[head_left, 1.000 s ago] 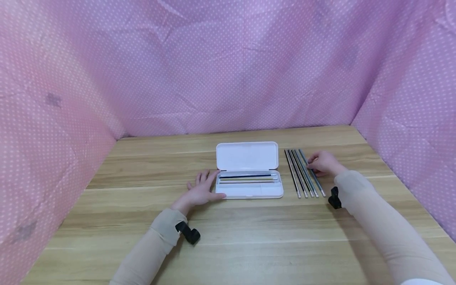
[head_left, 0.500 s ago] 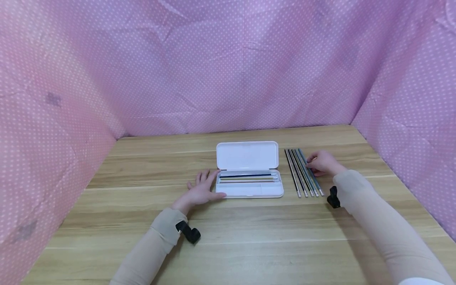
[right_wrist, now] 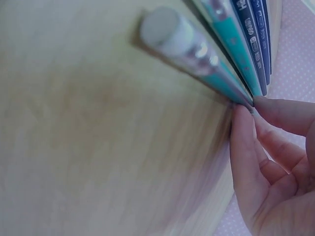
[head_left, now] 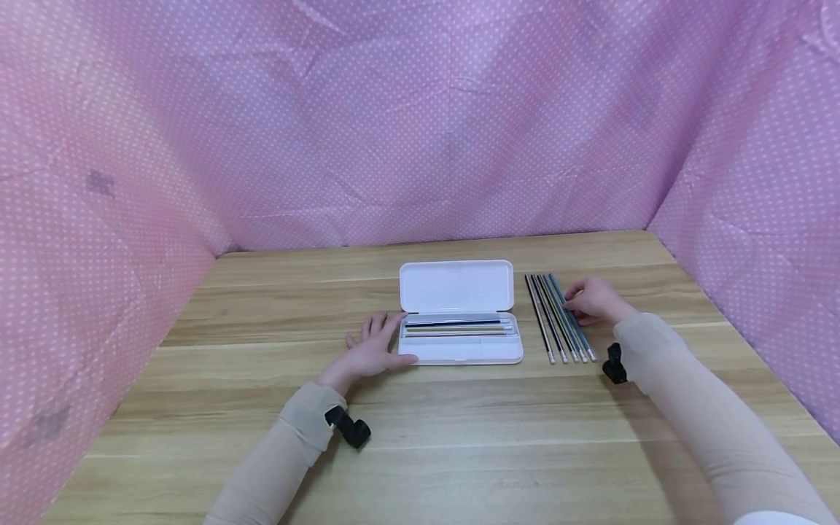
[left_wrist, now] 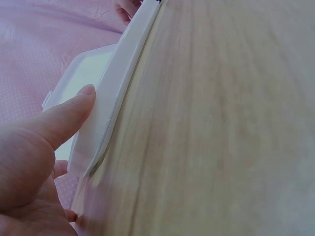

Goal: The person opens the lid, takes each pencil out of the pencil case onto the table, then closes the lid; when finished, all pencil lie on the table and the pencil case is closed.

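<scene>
A white pencil case [head_left: 469,359] lies with its lid [head_left: 456,286] raised; several pencils [head_left: 456,329] are in its rear part. My left hand [head_left: 370,355] is at the case's left end, fingers spread, with the straight thumb against the front wall [left_wrist: 106,105]. To the right of the case, my right hand [head_left: 596,300] pinches a teal pencil [right_wrist: 216,81] between thumb and forefinger. This pencil has a white eraser and is the rightmost of a slanting row. Several other pencils [head_left: 540,321], dark blue and teal among them, lie beside it on the table.
The wooden table [head_left: 459,452] carries the case and the pencil row. Pink dotted cloth [head_left: 420,124] hangs behind it and along both sides. Each wrist bears a black camera, the left one [head_left: 349,428] over the table near the case.
The eraser end of the pinched pencil has shifted slightly left, closer to the row, with a small movement of my right hand. My left hand and the case have stayed put.
</scene>
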Demonstrator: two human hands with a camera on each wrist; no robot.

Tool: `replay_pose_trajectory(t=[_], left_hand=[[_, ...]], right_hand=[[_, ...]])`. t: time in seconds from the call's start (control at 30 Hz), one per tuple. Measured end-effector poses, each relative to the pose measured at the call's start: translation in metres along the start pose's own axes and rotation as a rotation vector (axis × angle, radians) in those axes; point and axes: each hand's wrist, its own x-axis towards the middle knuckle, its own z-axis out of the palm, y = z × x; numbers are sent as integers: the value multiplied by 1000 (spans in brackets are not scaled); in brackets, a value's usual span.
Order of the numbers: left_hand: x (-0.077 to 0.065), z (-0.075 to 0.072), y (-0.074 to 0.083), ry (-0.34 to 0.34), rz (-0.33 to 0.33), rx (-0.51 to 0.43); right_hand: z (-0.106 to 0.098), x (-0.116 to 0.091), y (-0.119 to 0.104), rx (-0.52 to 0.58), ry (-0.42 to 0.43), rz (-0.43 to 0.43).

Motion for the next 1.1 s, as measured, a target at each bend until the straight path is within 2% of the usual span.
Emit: replay_pose_trajectory(t=[0.5,0.67,0.87,1.03,1.1], left_hand=[[1,0,0,6,6,5],[2,0,-1,15,11,19],[1,1,-1,21,12,38],[1,1,-2,22,15,30],[1,1,-2,22,16,22]], right_hand=[[-3,0,2,2,4,-8],[-5,-5,-3,39,8,-24],[2,-12,-22,4,36,-105],[15,-17,-43,114,-11,-163],[20,-18,-51,122,-24,-197]])
